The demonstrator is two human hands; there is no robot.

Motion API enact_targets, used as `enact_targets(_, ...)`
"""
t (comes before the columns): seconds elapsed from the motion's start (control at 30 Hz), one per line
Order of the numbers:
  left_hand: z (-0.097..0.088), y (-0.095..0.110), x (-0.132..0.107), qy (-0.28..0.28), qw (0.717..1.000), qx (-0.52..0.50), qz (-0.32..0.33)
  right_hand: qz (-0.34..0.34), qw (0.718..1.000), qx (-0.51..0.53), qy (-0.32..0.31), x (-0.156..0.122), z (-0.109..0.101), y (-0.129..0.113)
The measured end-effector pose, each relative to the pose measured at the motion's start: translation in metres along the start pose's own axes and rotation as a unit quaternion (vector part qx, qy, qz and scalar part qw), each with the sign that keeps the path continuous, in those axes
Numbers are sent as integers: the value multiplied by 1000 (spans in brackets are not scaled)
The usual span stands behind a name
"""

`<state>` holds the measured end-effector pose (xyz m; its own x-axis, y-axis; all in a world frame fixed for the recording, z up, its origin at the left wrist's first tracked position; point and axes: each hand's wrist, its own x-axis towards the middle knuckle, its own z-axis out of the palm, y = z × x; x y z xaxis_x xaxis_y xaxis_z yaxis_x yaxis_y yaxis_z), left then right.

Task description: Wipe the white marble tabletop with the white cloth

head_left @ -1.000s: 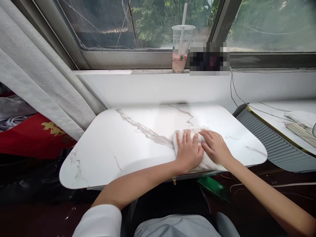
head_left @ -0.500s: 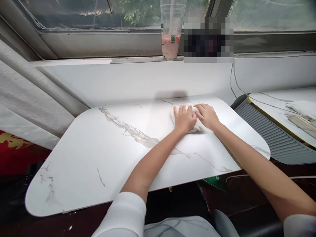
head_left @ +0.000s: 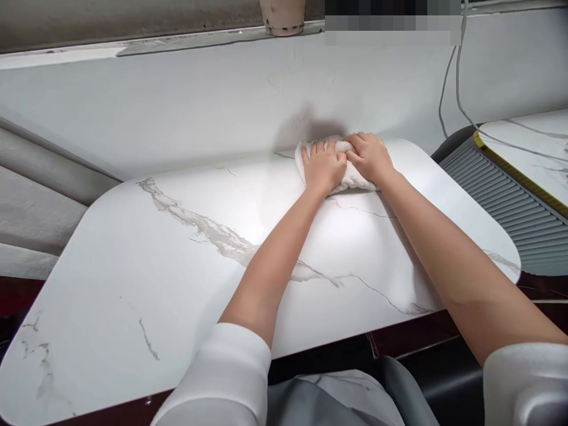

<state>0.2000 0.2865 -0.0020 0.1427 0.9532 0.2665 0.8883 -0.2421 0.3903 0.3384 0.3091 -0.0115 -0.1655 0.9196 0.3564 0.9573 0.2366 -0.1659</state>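
A white folded cloth lies at the far edge of a white marble-pattern tabletop, close against the white wall. My left hand presses down on the cloth's left part, fingers together and flat on it. My right hand presses on its right part, fingers overlapping the left hand's. Both arms are stretched far forward. Most of the cloth is hidden under the hands.
The bottom of a plastic cup stands on the window sill above. A grey cable runs down the wall at right. A second marble tabletop and a grey ribbed panel lie to the right. A grey curtain hangs at left.
Both hands have pushed the cloth away from the near edge to the far edge of the table. The view has tilted downward and moved closer.
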Motion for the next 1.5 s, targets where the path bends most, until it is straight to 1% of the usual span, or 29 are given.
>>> enact_targets(0.17,1,-2,15,-2,1000,-4,-3,8,1000,-14,-14,17,7,9)
enact_targets(0.33,1,-2,19,-14,1000,-16,-12,9,999,-27,-21,24,9,14)
enact_targets(0.5,1,-1,15,-8,1000,-24,-4,7,999,-32,-35,18,6,11)
enact_targets(0.7,-1,1,-2,-15,1000,-27,2,3,998,-41,-38,-3,-3,5)
enact_targets(0.87,-7,7,-27,-30,999,-20,-1,0,1000,-12,-22,-29,-10,-4)
enact_targets(1.0,-13,13,-54,-33,999,-2,-4,-5,1000,3,-15,-57,-20,-12)
enact_targets(1.27,-26,27,-116,-63,997,21,27,-26,998,-33,-41,-125,-48,-29)
enact_targets(1.37,-33,33,-140,-81,995,17,48,-48,998,-36,-28,-152,-58,-32)
enact_targets(1.5,-39,43,-170,-85,994,-4,72,-74,997,-28,-12,-187,-72,-33)
